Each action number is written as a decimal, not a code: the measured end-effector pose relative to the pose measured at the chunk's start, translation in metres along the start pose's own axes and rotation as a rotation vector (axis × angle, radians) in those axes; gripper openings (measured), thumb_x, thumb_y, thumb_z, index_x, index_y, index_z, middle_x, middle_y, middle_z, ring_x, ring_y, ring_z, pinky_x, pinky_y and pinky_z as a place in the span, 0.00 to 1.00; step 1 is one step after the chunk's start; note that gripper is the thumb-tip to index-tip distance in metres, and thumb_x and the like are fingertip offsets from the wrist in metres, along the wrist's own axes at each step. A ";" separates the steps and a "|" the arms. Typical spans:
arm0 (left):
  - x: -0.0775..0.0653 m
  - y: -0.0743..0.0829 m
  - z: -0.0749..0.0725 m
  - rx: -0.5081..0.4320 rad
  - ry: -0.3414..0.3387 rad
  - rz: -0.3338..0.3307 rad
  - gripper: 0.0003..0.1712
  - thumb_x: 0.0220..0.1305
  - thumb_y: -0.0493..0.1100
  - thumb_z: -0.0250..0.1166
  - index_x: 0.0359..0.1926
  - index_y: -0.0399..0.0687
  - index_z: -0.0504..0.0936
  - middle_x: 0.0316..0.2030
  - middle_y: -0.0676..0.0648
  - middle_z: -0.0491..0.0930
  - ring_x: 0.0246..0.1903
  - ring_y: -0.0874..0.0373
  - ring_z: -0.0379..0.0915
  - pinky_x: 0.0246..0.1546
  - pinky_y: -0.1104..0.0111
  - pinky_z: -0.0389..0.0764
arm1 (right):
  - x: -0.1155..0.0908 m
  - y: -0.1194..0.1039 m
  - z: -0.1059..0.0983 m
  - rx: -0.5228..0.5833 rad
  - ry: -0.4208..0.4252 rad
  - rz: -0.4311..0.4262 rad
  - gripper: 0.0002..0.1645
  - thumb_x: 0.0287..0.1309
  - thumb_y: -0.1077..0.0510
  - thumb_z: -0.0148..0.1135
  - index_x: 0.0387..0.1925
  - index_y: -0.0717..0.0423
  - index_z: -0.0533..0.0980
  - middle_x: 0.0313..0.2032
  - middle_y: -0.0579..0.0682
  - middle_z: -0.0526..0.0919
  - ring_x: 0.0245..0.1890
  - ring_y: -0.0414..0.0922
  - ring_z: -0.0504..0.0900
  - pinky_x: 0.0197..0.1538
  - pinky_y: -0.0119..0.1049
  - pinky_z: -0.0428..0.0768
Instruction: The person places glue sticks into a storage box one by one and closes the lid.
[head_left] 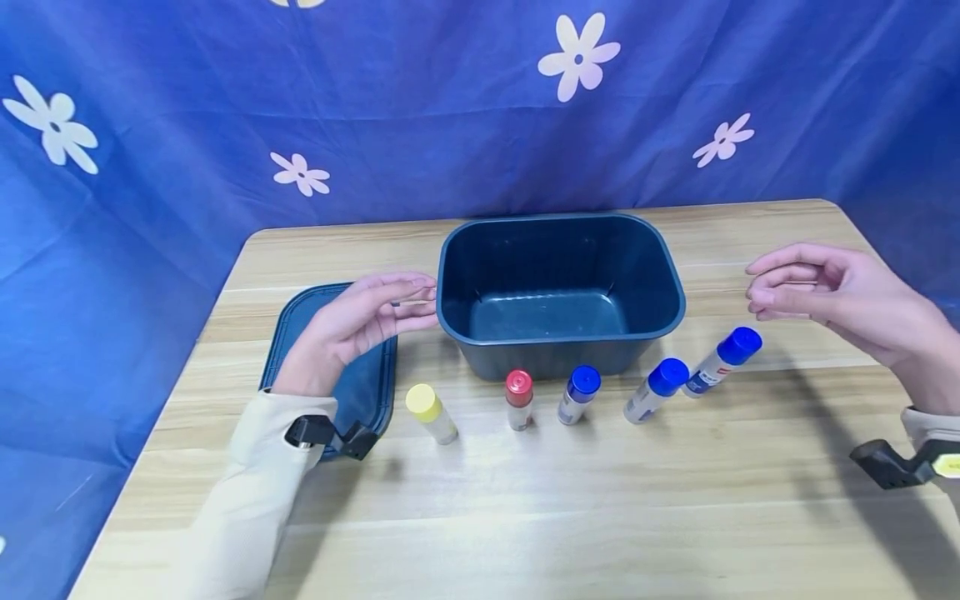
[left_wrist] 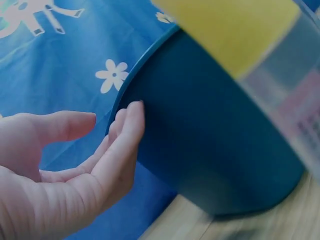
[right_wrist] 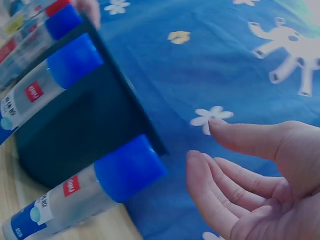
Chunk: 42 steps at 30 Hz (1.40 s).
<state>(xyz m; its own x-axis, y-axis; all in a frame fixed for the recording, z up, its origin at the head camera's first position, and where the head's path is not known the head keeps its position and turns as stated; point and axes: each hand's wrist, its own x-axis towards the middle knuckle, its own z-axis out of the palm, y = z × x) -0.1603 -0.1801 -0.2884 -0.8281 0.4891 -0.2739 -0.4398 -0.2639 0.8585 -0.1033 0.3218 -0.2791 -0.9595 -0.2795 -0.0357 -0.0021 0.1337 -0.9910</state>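
My left hand is at the left end of a dark teal bin, fingers loosely bent and fingertips right at its wall; the left wrist view shows nothing in its grasp. To the right of the bin my right hand hovers with relaxed fingers, holding nothing. Nearest to it stands a blue-capped glue stick. Two more blue-capped glue sticks, a red-capped one and a yellow-capped one stand in a row before the bin. No contents show inside the bin.
A flat teal lid lies on the wooden table left of the bin, partly under my left forearm. Behind the table hangs a blue curtain with white flowers.
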 end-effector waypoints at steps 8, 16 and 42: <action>0.005 -0.010 -0.005 -0.127 -0.052 -0.005 0.17 0.74 0.31 0.45 0.42 0.36 0.83 0.38 0.41 0.84 0.40 0.53 0.81 0.45 0.65 0.83 | -0.015 0.018 -0.013 0.252 -0.105 -0.188 0.26 0.56 0.87 0.44 0.54 0.74 0.69 0.46 0.60 0.83 0.46 0.49 0.84 0.48 0.34 0.81; 0.006 -0.017 -0.008 -0.241 -0.156 -0.017 0.15 0.74 0.30 0.47 0.45 0.34 0.81 0.39 0.41 0.83 0.40 0.53 0.79 0.46 0.65 0.82 | -0.021 0.034 -0.006 0.133 -0.090 -0.115 0.28 0.56 0.85 0.48 0.56 0.68 0.72 0.47 0.54 0.83 0.47 0.44 0.83 0.46 0.30 0.82; 0.005 -0.024 -0.003 -0.207 -0.092 0.020 0.12 0.70 0.27 0.51 0.44 0.34 0.81 0.38 0.42 0.85 0.39 0.53 0.83 0.46 0.62 0.83 | -0.019 0.045 0.014 -0.342 -0.137 -0.204 0.25 0.51 0.79 0.63 0.52 0.67 0.75 0.46 0.54 0.84 0.41 0.43 0.85 0.41 0.28 0.80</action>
<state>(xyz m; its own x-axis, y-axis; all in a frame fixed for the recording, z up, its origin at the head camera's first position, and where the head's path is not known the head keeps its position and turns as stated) -0.1553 -0.1740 -0.3116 -0.8064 0.5531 -0.2092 -0.4934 -0.4343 0.7536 -0.0811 0.3198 -0.3245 -0.8834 -0.4536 0.1178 -0.3041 0.3638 -0.8804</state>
